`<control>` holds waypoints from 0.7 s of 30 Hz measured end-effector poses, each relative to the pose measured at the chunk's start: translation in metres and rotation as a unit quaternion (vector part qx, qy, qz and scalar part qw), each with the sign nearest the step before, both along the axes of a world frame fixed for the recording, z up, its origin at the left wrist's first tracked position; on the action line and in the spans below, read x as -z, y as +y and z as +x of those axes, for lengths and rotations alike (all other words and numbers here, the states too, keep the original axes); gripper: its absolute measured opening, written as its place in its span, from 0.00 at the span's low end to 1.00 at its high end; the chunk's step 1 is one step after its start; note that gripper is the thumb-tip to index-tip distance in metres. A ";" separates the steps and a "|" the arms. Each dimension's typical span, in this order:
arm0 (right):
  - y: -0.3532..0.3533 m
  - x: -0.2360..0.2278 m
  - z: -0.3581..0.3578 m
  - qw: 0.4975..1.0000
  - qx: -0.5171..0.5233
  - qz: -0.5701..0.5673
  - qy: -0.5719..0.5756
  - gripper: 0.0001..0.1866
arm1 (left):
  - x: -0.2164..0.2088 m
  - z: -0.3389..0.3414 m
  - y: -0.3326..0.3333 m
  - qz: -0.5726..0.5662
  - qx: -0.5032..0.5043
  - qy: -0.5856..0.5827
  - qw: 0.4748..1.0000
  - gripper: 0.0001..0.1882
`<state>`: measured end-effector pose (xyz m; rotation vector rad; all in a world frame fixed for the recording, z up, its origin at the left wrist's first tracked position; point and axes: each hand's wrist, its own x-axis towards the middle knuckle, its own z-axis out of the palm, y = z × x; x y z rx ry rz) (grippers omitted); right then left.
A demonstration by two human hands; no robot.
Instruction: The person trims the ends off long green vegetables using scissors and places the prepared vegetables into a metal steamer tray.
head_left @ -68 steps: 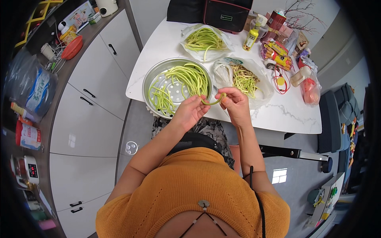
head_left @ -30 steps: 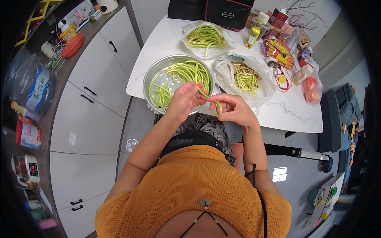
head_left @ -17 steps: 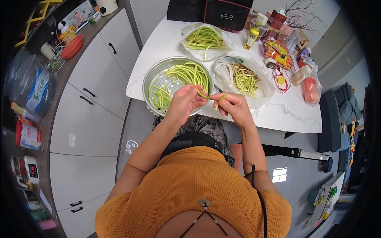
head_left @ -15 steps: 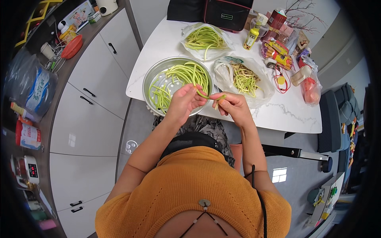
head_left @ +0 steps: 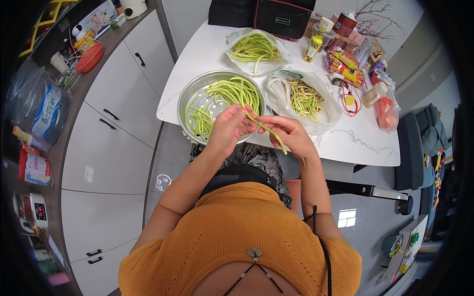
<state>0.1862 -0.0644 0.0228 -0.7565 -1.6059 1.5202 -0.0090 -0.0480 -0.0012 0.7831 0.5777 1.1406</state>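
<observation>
My left hand (head_left: 229, 129) is closed in a pinch round a long green garlic scape (head_left: 272, 131), just over the near rim of a round metal steamer pan (head_left: 183, 101). My right hand (head_left: 292, 136) has its fingertips on the same stem, a little to the right. The stem's free end slants down past the right fingers. Inside the pan lie cut pieces (head_left: 200, 122) at the left and a heap of long scapes (head_left: 232, 91). To the right, an open white plastic bag (head_left: 328, 106) holds short yellowish-green ends and brown bits (head_left: 305, 101).
Behind the pan, another plastic bag is filled with whole scapes (head_left: 254, 48). A yellow bottle (head_left: 313, 47), snack packs (head_left: 345, 66) and a bag of red fruit (head_left: 386, 111) stand along the table's right side. A black bag (head_left: 284, 19) sits at the back.
The stem end, earlier bent between the right fingers, now hangs straight and slants toward me. My right hand has shifted slightly left along the stem; the left has barely moved.
</observation>
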 end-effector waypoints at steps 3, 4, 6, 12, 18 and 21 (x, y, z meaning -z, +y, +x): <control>0.001 0.001 0.005 0.994 -0.034 -0.034 0.101 0.23 | 0.000 0.001 0.002 0.013 -0.007 -0.012 1.000 0.10; 0.001 0.001 0.005 0.994 -0.033 -0.026 0.101 0.24 | 0.000 0.000 0.002 0.012 -0.009 -0.012 1.000 0.10; 0.001 0.000 0.005 0.994 -0.031 -0.012 0.100 0.26 | 0.000 -0.003 0.003 0.012 -0.012 -0.012 1.000 0.10; -0.002 0.003 0.005 0.997 -0.020 -0.008 0.078 0.22 | -0.004 -0.001 0.001 0.012 -0.012 -0.011 1.000 0.09; -0.002 0.004 0.004 0.997 0.002 0.042 0.059 0.16 | -0.002 -0.002 0.001 0.014 -0.013 0.000 1.000 0.10; -0.003 0.007 0.004 0.997 0.014 0.057 0.058 0.14 | -0.002 -0.002 0.000 0.016 -0.014 0.002 1.000 0.10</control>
